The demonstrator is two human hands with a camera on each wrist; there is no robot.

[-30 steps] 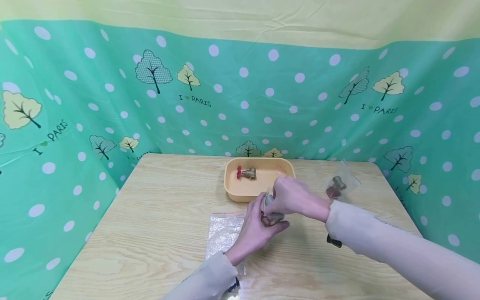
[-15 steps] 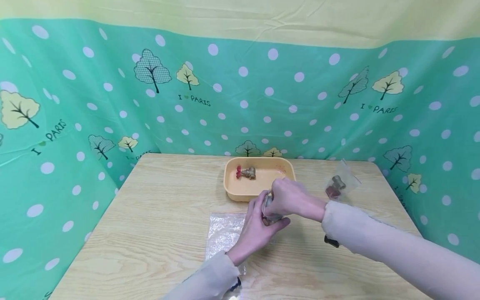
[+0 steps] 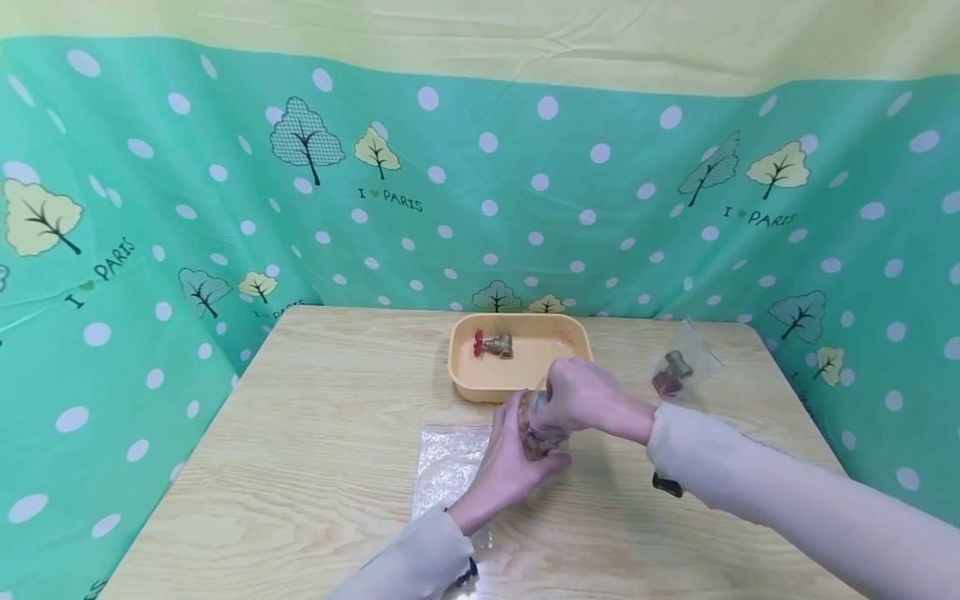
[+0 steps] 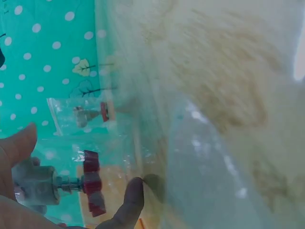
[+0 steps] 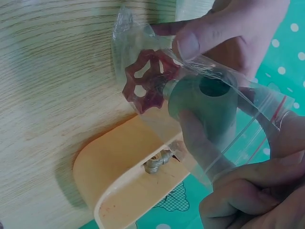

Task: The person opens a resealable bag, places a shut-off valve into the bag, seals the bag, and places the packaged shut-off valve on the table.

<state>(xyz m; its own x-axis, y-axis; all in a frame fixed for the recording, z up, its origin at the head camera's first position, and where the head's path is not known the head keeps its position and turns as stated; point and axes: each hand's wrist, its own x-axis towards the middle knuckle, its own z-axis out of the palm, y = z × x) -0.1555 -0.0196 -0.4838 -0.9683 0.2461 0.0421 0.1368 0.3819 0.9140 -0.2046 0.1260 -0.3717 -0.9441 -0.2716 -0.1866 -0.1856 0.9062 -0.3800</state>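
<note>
A gate valve with a red handwheel and a grey-green body lies inside a clear zip bag, which both hands hold above the table. My left hand grips the bag and valve from the left, thumb on the near side. My right hand has its fingers curled at the bag's mouth, by the red zip line. In the right wrist view one finger shows through the film against the valve body. From the head view the hands hide most of the valve.
A cream plastic tray behind the hands holds a brass valve with a red wheel. To the right lies another bagged valve. A flat clear bag rests on the wooden table under the left forearm. A green curtain stands behind.
My left thumb has shifted slightly left and toward me, and the bag's upper edge stands out a little more. My right hand stays at the bag's mouth. The other objects have not moved.
</note>
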